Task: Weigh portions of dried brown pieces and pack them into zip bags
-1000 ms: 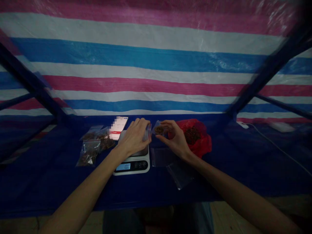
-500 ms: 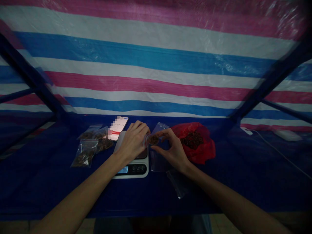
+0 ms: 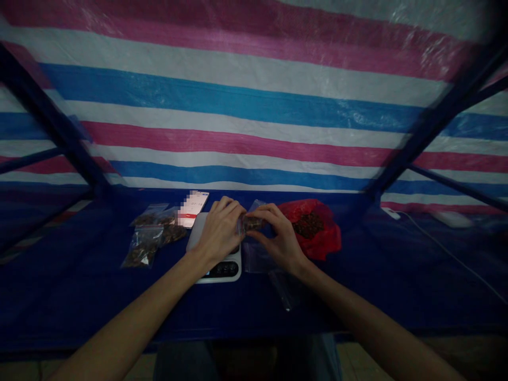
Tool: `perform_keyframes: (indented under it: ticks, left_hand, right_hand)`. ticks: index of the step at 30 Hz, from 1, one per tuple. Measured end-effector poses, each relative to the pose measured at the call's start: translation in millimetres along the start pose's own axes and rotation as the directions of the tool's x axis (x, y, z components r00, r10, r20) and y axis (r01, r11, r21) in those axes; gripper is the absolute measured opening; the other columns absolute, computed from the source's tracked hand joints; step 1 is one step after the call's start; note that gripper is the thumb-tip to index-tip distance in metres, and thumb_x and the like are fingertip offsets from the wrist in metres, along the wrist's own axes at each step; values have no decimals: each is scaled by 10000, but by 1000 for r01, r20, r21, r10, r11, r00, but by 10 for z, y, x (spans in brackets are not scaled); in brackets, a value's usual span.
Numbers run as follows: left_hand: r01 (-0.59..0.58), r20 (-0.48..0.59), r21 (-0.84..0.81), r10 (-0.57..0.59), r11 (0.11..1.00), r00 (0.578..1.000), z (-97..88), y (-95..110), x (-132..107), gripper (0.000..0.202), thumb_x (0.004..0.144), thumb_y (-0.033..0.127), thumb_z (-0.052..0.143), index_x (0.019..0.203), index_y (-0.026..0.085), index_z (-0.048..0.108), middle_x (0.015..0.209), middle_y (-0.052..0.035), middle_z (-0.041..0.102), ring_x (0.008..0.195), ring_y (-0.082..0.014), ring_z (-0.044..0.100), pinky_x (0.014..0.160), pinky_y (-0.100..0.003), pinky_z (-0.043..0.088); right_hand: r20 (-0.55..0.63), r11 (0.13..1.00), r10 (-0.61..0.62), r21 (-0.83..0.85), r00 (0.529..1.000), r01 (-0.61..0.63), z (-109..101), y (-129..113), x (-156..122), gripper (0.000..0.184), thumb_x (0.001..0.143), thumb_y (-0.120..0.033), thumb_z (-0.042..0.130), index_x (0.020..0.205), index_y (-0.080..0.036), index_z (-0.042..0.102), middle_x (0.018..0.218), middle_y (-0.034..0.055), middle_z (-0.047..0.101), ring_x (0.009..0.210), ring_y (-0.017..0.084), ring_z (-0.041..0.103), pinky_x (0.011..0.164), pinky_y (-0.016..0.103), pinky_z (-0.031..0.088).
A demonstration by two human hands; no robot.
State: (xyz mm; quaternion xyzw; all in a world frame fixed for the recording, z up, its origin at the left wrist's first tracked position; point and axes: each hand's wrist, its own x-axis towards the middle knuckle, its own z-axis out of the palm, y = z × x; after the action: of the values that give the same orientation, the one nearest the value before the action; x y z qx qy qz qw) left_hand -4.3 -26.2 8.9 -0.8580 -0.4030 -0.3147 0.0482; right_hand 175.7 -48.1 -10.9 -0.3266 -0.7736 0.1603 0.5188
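Observation:
Over the right side of a white kitchen scale (image 3: 237, 272), my left hand (image 3: 220, 227) is closed on the edge of a small clear zip bag (image 3: 253, 223) with brown dried pieces in it. My right hand (image 3: 282, 235) grips the same bag from the other side, thumb below and fingers above. The bag is tilted on its side between the two hands, partly hidden by fingers. My left hand and forearm cover most of the scale's plate and part of its display. Flat clear zip bags (image 3: 257, 258) lie under and beside my right hand.
Right of my hands, an open red plastic bag (image 3: 331, 233) holds brown dried pieces (image 3: 308, 225). Several filled zip bags (image 3: 142, 248) lie at left, near a lit phone (image 3: 194, 209). A white cable (image 3: 448, 248) crosses the right side. Blue frame bars (image 3: 428, 127) rise at both sides.
My right hand has moved left and closed its fingers around the filled part of the small bag, which has turned sideways. The view has shifted slightly.

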Motion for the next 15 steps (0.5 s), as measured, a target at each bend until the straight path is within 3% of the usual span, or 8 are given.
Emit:
perform_keyframes:
  ticks: [8,15]
  left_hand:
    - [104,-11,-286,-112,952,994,93,12,-9,139,814,199,705,805,196,567,848,-23,602,907,-224,518,742,-339,428]
    - [151,2,-386,-162,910,987,114,61,-8,99,808,171,673,793,201,580,832,-9,583,909,-209,530,730,-312,425]
  right_hand:
    - [127,951,-205,-207,971,228,1,22,-39,579,964,-39,473,1481,-299,457,1190,103,505,1043,212,522,899,380,510]
    - [155,930,-222,-262,963,257,-42,74,-69,592,931,-51,503,1454,-325,483,1259,112,505,1136,248,517,953,431,496]
